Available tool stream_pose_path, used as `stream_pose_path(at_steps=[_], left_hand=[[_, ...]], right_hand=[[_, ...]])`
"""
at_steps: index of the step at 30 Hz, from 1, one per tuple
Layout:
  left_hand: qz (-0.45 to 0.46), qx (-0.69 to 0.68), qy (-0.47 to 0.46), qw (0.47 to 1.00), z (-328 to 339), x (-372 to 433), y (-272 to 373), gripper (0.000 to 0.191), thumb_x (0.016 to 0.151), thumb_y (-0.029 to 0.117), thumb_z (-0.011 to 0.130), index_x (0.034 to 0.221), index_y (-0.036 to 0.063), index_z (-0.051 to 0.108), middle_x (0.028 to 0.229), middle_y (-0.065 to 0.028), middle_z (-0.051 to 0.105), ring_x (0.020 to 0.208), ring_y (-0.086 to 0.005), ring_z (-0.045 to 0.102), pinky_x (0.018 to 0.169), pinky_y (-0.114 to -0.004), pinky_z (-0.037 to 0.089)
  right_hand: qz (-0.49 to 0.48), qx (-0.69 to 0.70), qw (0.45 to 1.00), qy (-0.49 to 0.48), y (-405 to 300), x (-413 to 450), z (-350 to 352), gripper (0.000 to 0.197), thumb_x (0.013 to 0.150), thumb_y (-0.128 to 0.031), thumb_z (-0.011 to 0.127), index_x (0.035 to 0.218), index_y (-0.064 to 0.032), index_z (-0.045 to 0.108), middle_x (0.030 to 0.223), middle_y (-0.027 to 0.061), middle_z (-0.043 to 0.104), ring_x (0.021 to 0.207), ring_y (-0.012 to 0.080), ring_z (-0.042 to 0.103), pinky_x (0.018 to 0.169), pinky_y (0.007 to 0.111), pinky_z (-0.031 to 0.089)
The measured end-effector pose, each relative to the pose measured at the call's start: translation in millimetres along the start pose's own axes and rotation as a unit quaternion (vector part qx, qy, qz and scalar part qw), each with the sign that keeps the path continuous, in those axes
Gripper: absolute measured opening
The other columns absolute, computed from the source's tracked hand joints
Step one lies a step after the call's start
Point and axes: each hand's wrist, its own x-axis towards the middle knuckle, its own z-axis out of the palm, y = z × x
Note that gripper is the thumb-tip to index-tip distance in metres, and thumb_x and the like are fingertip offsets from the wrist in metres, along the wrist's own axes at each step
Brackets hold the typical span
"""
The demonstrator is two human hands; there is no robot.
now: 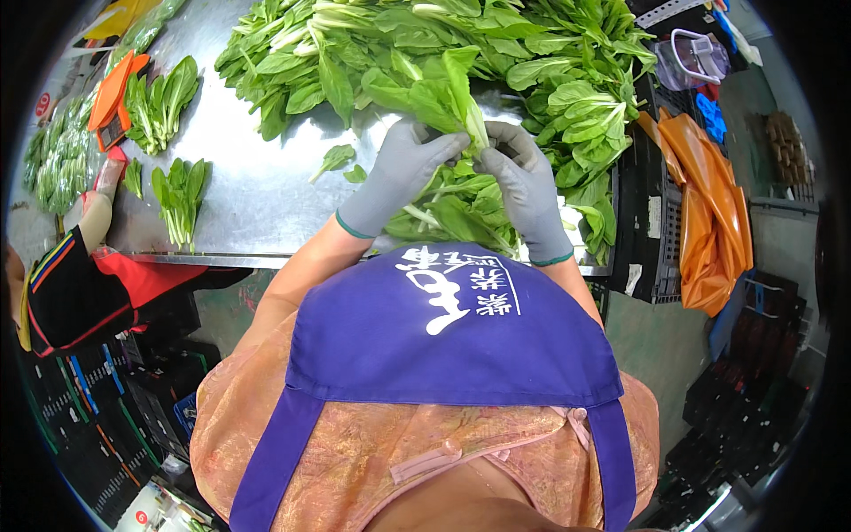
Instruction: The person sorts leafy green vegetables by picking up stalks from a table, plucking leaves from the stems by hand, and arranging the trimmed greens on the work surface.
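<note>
Between my hands is a leafy green vegetable plant point(444, 96), its pale stems down and its leaves fanning up and to the left. My left hand point(413, 163), in a grey glove with a green cuff, grips it from the left near the stems. The thumb and fingers of my gloved right hand point(525, 176) pinch the stem base from the other side. Loose leaves and stems point(459, 206) lie on the table below my hands. A large heap of the same greens point(399, 40) spreads beyond them and down the right side.
On the steel table point(259, 199), small bunches of greens point(179, 203) lie to the left, near an orange scale point(114, 93) and another person's arm point(96, 213). A black crate point(667, 233) with orange plastic sheeting point(715, 206) stands at the right edge.
</note>
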Motion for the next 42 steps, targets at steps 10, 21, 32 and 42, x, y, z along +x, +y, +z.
stream_pose_path(at_steps=[10, 21, 32, 42], left_hand=[[-0.022, 0.069, -0.032, 0.997, -5.0, -3.5, -4.7, 0.029, 0.089, 0.015, 0.069, 0.110, -0.0035, 0.063, 0.092, -0.0051, 0.066, 0.077, -0.0086, 0.058, 0.068, -0.025, 0.048], [-0.027, -0.087, -0.026, 0.996, -9.7, -3.6, -16.8, 0.031, 0.094, 0.018, 0.062, 0.115, -0.0037, 0.056, 0.099, -0.0090, 0.064, 0.086, -0.0148, 0.060, 0.079, -0.028, 0.049], [0.180, 0.064, -0.093, 0.977, -15.9, -4.5, -33.7, 0.024, 0.097, 0.010, 0.055, 0.115, -0.0048, 0.061, 0.123, -0.0145, 0.062, 0.105, -0.0251, 0.064, 0.094, -0.039, 0.053], [-0.084, -0.191, -0.031, 0.978, -9.1, -13.0, -15.0, 0.041, 0.097, 0.007, 0.050, 0.137, 0.0009, 0.042, 0.094, -0.0062, 0.058, 0.057, -0.0060, 0.033, 0.054, -0.024, 0.030]], right_hand=[[0.009, -0.109, 0.993, -0.040, -1.5, 0.0, 1.9, 0.021, 0.091, -0.011, 0.065, 0.107, 0.0013, 0.061, 0.090, 0.0005, 0.062, 0.079, 0.0063, 0.054, 0.073, 0.021, 0.045], [0.057, 0.042, 0.997, -0.030, 17.8, -1.8, -5.8, 0.023, 0.091, -0.015, 0.061, 0.108, 0.0009, 0.058, 0.085, 0.0010, 0.060, 0.067, 0.0076, 0.051, 0.062, 0.023, 0.043], [-0.111, -0.365, 0.920, -0.083, 1.3, 2.2, -18.1, 0.021, 0.085, -0.015, 0.064, 0.101, -0.0018, 0.065, 0.092, 0.0143, 0.067, 0.082, 0.0255, 0.065, 0.075, 0.034, 0.050], [-0.205, -0.700, 0.653, 0.200, -38.2, 80.5, -225.4, 0.020, 0.088, -0.017, 0.058, 0.104, -0.0066, 0.067, 0.099, 0.0159, 0.067, 0.095, 0.0344, 0.064, 0.083, 0.043, 0.050]])
